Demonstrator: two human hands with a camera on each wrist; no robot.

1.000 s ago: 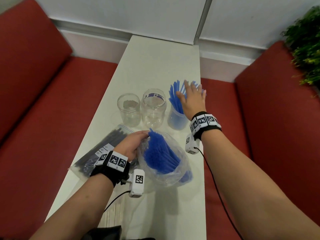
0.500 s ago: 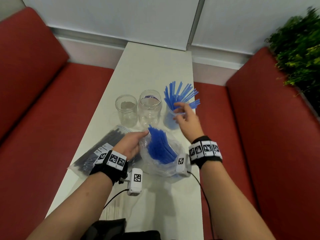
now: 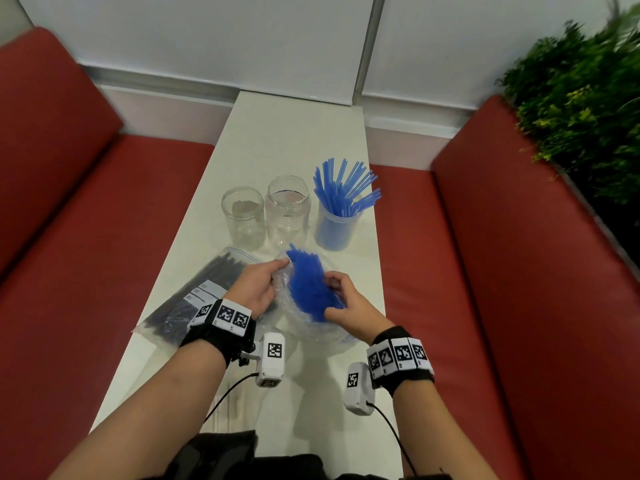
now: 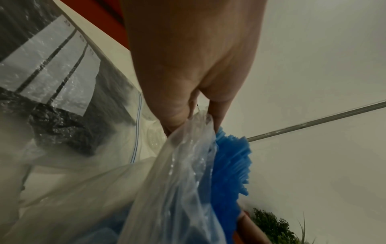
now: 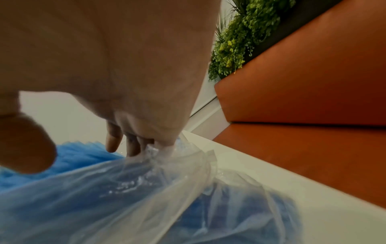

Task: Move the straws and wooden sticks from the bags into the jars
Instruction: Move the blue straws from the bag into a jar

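Note:
A clear bag of blue straws lies on the white table in front of me. My left hand grips the bag's left rim; in the left wrist view the hand pinches the plastic beside the straw ends. My right hand is in the bag's mouth, thumb and fingers curled round a bunch of straws. In the right wrist view its fingers reach down at the rim of the bag. Behind stand a jar holding blue straws and two bare glass jars.
A zip bag of dark sticks lies left of my left hand. The narrow table runs to the wall between red benches. A green plant stands at the right. Dark cloth lies at the near edge.
My right hand has left the jar of blue straws and come back down into the bag. The left hand has kept hold of the bag's rim.

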